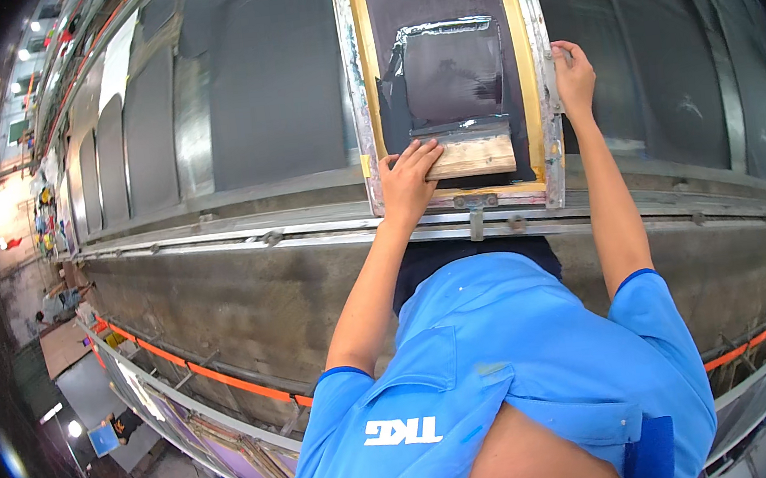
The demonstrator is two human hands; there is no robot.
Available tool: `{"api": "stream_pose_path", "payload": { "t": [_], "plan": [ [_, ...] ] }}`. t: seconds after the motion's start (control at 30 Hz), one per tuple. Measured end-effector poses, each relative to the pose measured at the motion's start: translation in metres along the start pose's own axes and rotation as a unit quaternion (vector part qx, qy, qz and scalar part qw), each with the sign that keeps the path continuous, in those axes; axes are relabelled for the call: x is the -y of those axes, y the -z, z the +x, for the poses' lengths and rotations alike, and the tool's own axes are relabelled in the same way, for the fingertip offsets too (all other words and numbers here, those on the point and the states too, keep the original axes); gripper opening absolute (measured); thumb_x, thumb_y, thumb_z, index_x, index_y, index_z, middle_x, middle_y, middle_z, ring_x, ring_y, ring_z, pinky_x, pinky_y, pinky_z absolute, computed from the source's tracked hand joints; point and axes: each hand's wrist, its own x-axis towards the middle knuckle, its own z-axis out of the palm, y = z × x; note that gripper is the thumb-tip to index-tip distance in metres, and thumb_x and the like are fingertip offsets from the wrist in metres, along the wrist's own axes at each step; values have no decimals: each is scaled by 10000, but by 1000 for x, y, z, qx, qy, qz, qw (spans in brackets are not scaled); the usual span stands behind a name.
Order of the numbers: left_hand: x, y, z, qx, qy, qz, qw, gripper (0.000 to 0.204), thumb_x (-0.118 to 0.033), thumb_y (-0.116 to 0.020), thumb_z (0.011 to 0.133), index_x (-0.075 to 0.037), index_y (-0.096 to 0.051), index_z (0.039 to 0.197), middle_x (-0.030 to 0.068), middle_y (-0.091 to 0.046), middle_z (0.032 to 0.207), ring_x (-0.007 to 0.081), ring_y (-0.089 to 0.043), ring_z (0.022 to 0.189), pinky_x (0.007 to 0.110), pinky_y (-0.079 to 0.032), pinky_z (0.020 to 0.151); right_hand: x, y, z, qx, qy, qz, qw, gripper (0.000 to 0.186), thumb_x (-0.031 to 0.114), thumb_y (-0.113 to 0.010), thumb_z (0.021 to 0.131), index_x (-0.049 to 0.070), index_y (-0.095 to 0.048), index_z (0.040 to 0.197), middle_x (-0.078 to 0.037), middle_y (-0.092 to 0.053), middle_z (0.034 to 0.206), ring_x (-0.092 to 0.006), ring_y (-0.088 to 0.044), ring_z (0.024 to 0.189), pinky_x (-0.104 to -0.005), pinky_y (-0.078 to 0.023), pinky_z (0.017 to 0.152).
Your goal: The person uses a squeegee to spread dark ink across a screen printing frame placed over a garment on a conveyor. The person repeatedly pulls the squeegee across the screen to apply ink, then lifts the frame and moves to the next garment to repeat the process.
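A screen printing frame (554,156) lies over the long bench in front of me, its dark mesh bordered with yellow tape. Wet black ink (445,27) outlines a rectangular area on the mesh. At the near end of the mesh is a squeegee (477,154) with a wooden handle and a dark blade edge. My left hand (407,185) has its fingers closed over the left end of that handle, thumb out by the frame's left side. On the frame's right side, my right hand (575,79) grips the edge with bent fingers; its fingertips are partly hidden.
Dark flat panels (274,92) lie along the bench on both sides of the frame. A metal rail (308,236) runs along the bench's near edge. Behind me stands a rack with an orange bar (200,363). Another person (125,425) is far off at lower left.
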Motion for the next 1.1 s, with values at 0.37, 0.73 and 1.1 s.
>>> {"api": "stream_pose_path", "payload": {
  "t": [0.37,0.73,1.1],
  "plan": [
    [276,147,-81,70,52,20,996,621,-30,-745,706,-230,-685,1291,-31,-648,1399,188,-556,1355,418,-384,1050,152,-247,-160,23,-3,83,996,226,258,-635,1001,67,-702,1100,-163,-721,937,-204,-686,838,-362,-535,768],
    [325,173,-107,10,35,41,998,590,-3,-723,747,-208,-698,1300,-23,-691,1335,209,-607,1299,400,-400,1027,192,-293,-177,53,-71,112,990,144,198,-616,983,105,-662,1083,-186,-623,630,-377,-653,620,-483,-457,587],
    [342,158,-162,8,-22,74,997,667,38,-702,680,-236,-710,1287,-32,-688,1348,150,-596,1320,425,-338,1031,154,-324,-171,72,-66,19,995,226,226,-612,965,130,-684,1157,-214,-685,772,-411,-684,741,-502,-512,682]
  ]
}}
